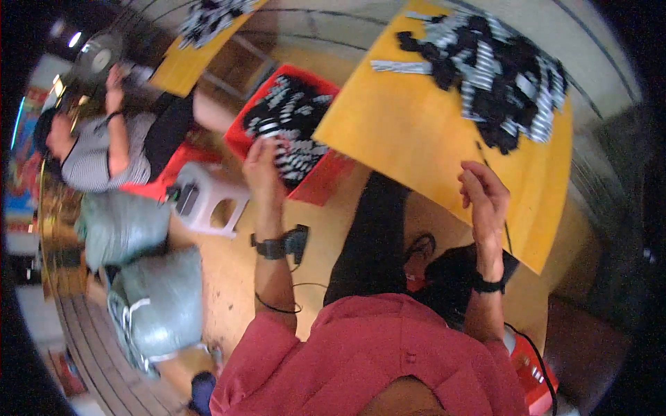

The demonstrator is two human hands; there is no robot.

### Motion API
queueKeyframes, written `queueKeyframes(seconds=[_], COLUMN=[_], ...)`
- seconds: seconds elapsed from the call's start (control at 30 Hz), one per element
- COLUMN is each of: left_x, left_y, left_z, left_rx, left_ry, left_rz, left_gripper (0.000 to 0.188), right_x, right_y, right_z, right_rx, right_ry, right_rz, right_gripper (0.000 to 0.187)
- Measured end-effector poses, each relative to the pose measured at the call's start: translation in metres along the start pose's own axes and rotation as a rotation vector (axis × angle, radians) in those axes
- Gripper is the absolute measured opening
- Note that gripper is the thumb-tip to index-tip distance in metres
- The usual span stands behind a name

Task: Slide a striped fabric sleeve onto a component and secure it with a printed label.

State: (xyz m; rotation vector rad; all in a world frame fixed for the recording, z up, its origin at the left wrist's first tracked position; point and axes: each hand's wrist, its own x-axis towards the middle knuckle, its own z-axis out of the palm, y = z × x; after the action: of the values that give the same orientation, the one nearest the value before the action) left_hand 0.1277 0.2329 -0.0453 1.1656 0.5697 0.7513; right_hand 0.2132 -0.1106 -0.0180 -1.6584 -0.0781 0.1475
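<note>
My left hand is over the near side of a red bin, slightly blurred, its fingers drawn together. Whatever they may hold blends with the black-and-white striped fabric pieces heaped in the bin. Above the near edge of a yellow table hovers my right hand, fingers loosely bent and apart, with nothing visible in them. A pile of similar striped and black fabric pieces lies on the table's far part; whether they are socks cannot be made out. A thin dark strip runs beside my right hand.
Another person sits at the far left near a second yellow table with more striped pieces. A white stool stands left of my left forearm. Stuffed pale green sacks lie nearer. A red box is at lower right.
</note>
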Motion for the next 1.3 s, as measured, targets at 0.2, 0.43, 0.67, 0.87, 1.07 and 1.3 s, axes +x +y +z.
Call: queueKeyframes(seconds=[0.2, 0.43, 0.67, 0.87, 1.07, 1.3], left_x=[-0.004, -0.058, -0.106, -0.125, -0.143, -0.163], left_y=[-0.028, -0.013, -0.011, -0.011, -0.02, -0.031], left_z=[-0.002, 0.037, 0.067, 0.079, 0.106, 0.148], left_rx=[0.153, 0.027, 0.013, 0.022, 0.042, -0.012], left_ry=[0.023, -0.228, -0.438, -0.515, -0.624, -0.703], left_rz=[-0.075, -0.226, -0.35, -0.388, -0.42, -0.368], left_gripper=[0.035, 0.016, 0.015, 0.015, 0.016, 0.024], right_x=[0.036, 0.108, 0.14, 0.131, 0.084, 0.017], right_y=[-0.002, 0.022, 0.019, 0.018, -0.003, 0.002], right_z=[-0.048, -0.084, -0.045, -0.051, -0.055, -0.039], right_rx=[-0.448, -0.877, -1.06, -0.822, 0.046, 0.355], right_ry=[0.268, 0.353, 0.493, 0.613, 0.319, 0.198], right_rz=[-0.332, -0.309, -0.244, -0.486, -0.234, -0.098], right_gripper=[0.015, 0.019, 0.03, 0.016, 0.015, 0.005])
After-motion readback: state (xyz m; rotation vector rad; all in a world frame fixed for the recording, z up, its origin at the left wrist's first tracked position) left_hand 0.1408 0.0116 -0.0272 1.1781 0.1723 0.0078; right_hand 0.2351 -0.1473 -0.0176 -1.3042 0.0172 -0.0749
